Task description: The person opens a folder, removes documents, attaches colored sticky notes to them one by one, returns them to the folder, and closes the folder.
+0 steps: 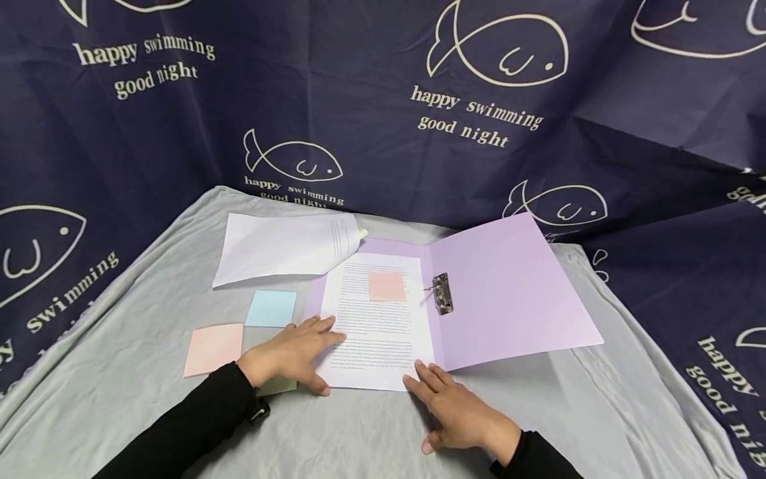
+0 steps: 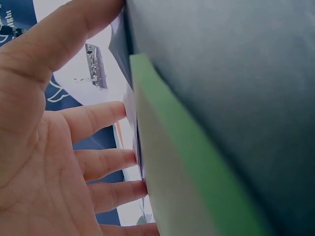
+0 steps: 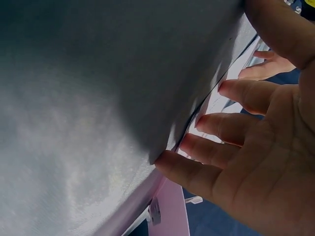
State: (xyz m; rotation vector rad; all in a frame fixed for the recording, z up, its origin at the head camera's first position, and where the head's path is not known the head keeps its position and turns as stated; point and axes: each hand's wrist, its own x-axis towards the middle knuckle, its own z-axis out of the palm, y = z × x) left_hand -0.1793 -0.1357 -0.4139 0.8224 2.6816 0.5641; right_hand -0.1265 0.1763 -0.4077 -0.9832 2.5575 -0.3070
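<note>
Lilac folder (image 1: 509,293) lies open on the table (image 1: 335,439) before me, a printed sheet (image 1: 377,339) on it. The left hand (image 1: 292,354), fingers spread, touches the sheet at eight o'clock; the right hand (image 1: 462,411), also spread, at five. A pink note (image 1: 386,287) sits towards twelve.

Left grip (image 1: 290,352), right grip (image 1: 459,411): fingers (image 2: 96,119) apart

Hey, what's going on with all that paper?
Someone's left hand touches the left side of a printed page, and the right hand touches its bottom right corner. The page lies in an open purple folder, beside the metal clip, with a pink paper square on it. A blue square and another sheet lie toward the left.
</note>
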